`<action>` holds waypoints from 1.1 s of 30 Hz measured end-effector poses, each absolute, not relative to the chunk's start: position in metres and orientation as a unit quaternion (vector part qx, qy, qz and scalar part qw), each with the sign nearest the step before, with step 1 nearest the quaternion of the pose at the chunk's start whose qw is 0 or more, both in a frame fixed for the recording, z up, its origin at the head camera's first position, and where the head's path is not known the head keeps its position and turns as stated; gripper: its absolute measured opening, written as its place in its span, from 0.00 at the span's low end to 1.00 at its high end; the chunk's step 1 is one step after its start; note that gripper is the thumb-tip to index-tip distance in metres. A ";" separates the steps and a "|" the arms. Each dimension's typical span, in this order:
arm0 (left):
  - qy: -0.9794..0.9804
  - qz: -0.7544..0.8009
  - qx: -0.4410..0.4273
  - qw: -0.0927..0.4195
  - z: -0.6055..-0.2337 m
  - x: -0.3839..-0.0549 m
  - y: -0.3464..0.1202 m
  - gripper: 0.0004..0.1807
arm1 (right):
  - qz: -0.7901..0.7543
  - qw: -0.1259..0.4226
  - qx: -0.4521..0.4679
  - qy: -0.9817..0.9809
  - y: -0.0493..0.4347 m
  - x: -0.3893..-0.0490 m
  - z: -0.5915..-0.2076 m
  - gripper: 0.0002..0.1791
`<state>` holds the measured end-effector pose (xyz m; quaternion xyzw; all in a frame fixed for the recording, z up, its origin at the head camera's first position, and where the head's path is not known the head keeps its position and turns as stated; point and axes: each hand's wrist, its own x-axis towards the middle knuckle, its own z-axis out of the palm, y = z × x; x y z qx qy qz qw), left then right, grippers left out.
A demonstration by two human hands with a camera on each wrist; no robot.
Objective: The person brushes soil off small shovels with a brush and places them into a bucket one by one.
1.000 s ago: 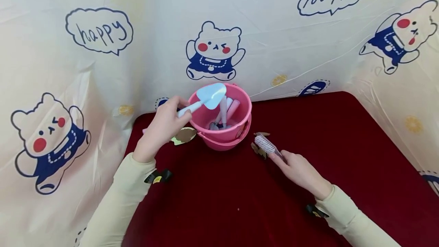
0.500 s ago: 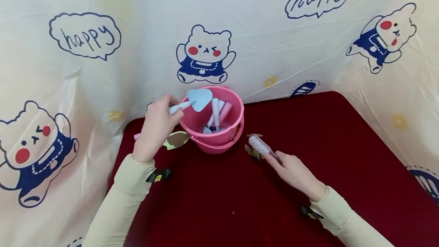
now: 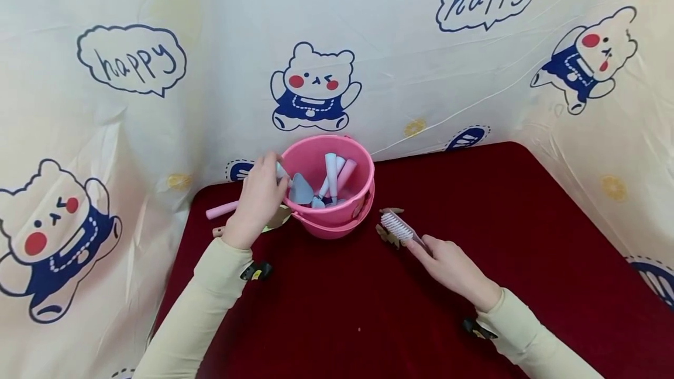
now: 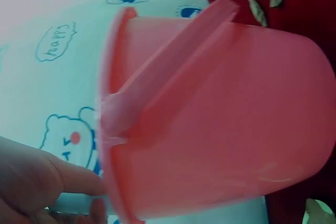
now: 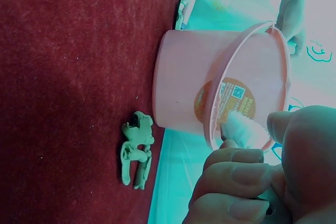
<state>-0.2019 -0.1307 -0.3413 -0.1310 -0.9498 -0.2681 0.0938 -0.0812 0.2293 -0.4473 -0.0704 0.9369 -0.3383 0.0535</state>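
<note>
At the left rim of a pink bucket (image 3: 329,231), my left hand (image 3: 258,200) grips the handle of a light blue trowel (image 3: 301,190). The trowel's blade points down inside the bucket; most of its handle is hidden by the fingers. Several tools with pale and pink handles (image 3: 330,171) stand leaning in the bucket. Right of the bucket, my right hand (image 3: 453,268) holds a brush (image 3: 397,227) by its handle, white bristles facing up. The brush is held above small brown crumpled pieces (image 5: 137,129) on the cloth.
A dark red cloth (image 3: 368,309) covers the table. Left of the bucket lie a pink rod-like handle (image 3: 222,210) and a pale green-edged thing with a brown patch (image 3: 279,218), partly behind my left hand. A printed curtain (image 3: 395,75) rises close behind the bucket.
My left hand has lowered the trowel, and its blade has gone from above the rim to inside the bucket. The right hand and brush stay nearly still; the head view has shifted slightly.
</note>
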 end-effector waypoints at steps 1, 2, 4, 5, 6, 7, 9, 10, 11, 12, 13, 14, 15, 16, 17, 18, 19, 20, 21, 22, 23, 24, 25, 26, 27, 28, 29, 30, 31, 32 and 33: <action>-0.949 -0.268 -0.135 0.100 -0.344 -0.203 -0.130 0.19 | -0.338 0.054 -0.070 0.937 0.229 -0.081 -0.448 0.26; -0.947 -0.269 -0.140 0.106 -0.346 -0.203 -0.130 0.20 | -0.338 0.055 -0.069 0.937 0.229 -0.081 -0.448 0.26; -0.945 -0.270 -0.147 0.111 -0.350 -0.204 -0.129 0.20 | -0.339 0.057 -0.069 0.937 0.229 -0.081 -0.448 0.26; -0.945 -0.270 -0.149 0.112 -0.351 -0.204 -0.129 0.19 | -0.339 0.057 -0.069 0.937 0.229 -0.081 -0.448 0.26; -0.944 -0.270 -0.149 0.113 -0.352 -0.204 -0.129 0.18 | -0.339 0.058 -0.071 0.936 0.229 -0.081 -0.448 0.26; -0.944 -0.271 -0.148 0.115 -0.353 -0.204 -0.129 0.18 | -0.338 0.058 -0.072 0.937 0.228 -0.081 -0.448 0.26; -0.939 -0.282 -0.144 0.131 -0.354 -0.203 -0.130 0.18 | -0.337 0.058 -0.074 0.937 0.228 -0.081 -0.449 0.26; -0.936 -0.289 -0.141 0.140 -0.355 -0.203 -0.130 0.17 | -0.337 0.059 -0.075 0.937 0.228 -0.081 -0.449 0.26; -0.933 -0.297 -0.138 0.151 -0.355 -0.202 -0.130 0.17 | -0.337 0.059 -0.076 0.937 0.228 -0.081 -0.449 0.26; -0.929 -0.303 -0.136 0.163 -0.355 -0.202 -0.131 0.16 | -0.336 0.059 -0.076 0.937 0.227 -0.081 -0.450 0.25; -0.925 -0.310 -0.134 0.174 -0.355 -0.201 -0.132 0.14 | -0.336 0.060 -0.077 0.937 0.227 -0.082 -0.450 0.25; -0.922 -0.315 -0.134 0.182 -0.355 -0.200 -0.132 0.13 | -0.336 0.060 -0.077 0.937 0.227 -0.082 -0.450 0.25; -0.920 -0.318 -0.135 0.186 -0.356 -0.200 -0.133 0.11 | -0.335 0.059 -0.078 0.937 0.227 -0.082 -0.451 0.25; -0.919 -0.320 -0.136 0.188 -0.356 -0.199 -0.134 0.09 | -0.335 0.059 -0.078 0.937 0.226 -0.082 -0.451 0.25; -0.916 -0.320 -0.140 0.194 -0.357 -0.199 -0.135 0.08 | -0.335 0.059 -0.079 0.937 0.226 -0.082 -0.451 0.26; -0.914 -0.321 -0.143 0.201 -0.358 -0.199 -0.137 0.07 | -0.334 0.059 -0.080 0.937 0.226 -0.082 -0.451 0.25; -0.913 -0.323 -0.141 0.206 -0.359 -0.199 -0.139 0.07 | -0.335 0.060 -0.081 0.937 0.225 -0.083 -0.451 0.26; -0.912 -0.323 -0.138 0.212 -0.360 -0.199 -0.141 0.07 | -0.336 0.061 -0.082 0.936 0.225 -0.083 -0.451 0.26; -0.911 -0.323 -0.135 0.218 -0.361 -0.199 -0.143 0.08 | -0.336 0.062 -0.083 0.936 0.224 -0.083 -0.451 0.25; -0.911 -0.324 -0.130 0.222 -0.362 -0.199 -0.147 0.08 | -0.336 0.062 -0.085 0.936 0.224 -0.083 -0.451 0.25; -0.911 -0.323 -0.124 0.224 -0.364 -0.200 -0.150 0.08 | -0.337 0.062 -0.087 0.935 0.224 -0.083 -0.450 0.25; -0.913 -0.321 -0.117 0.221 -0.366 -0.200 -0.154 0.09 | -0.337 0.061 -0.089 0.935 0.223 -0.083 -0.450 0.25; -0.917 -0.317 -0.110 0.216 -0.368 -0.200 -0.159 0.09 | -0.338 0.061 -0.089 0.935 0.223 -0.084 -0.450 0.25; -0.921 -0.311 -0.107 0.211 -0.370 -0.199 -0.164 0.09 | -0.337 0.062 -0.090 0.935 0.223 -0.084 -0.451 0.25; -0.925 -0.303 -0.103 0.204 -0.373 -0.199 -0.170 0.10 | -0.338 0.063 -0.091 0.935 0.223 -0.084 -0.451 0.25; -0.931 -0.293 -0.098 0.195 -0.377 -0.199 -0.176 0.10 | -0.338 0.064 -0.092 0.935 0.223 -0.084 -0.451 0.25; -0.937 -0.282 -0.095 0.184 -0.381 -0.199 -0.183 0.10 | -0.338 0.067 -0.091 0.934 0.222 -0.084 -0.451 0.25; -0.943 -0.272 -0.093 0.168 -0.385 -0.199 -0.190 0.10 | -0.338 0.070 -0.091 0.934 0.222 -0.084 -0.451 0.25; -0.949 -0.263 -0.091 0.151 -0.391 -0.199 -0.197 0.10 | -0.338 0.072 -0.090 0.934 0.222 -0.083 -0.451 0.25; -0.954 -0.255 -0.089 0.130 -0.396 -0.199 -0.204 0.10 | -0.338 0.074 -0.092 0.934 0.221 -0.083 -0.451 0.25; -0.959 -0.247 -0.086 0.108 -0.402 -0.199 -0.211 0.10 | -0.338 0.076 -0.093 0.933 0.221 -0.083 -0.451 0.25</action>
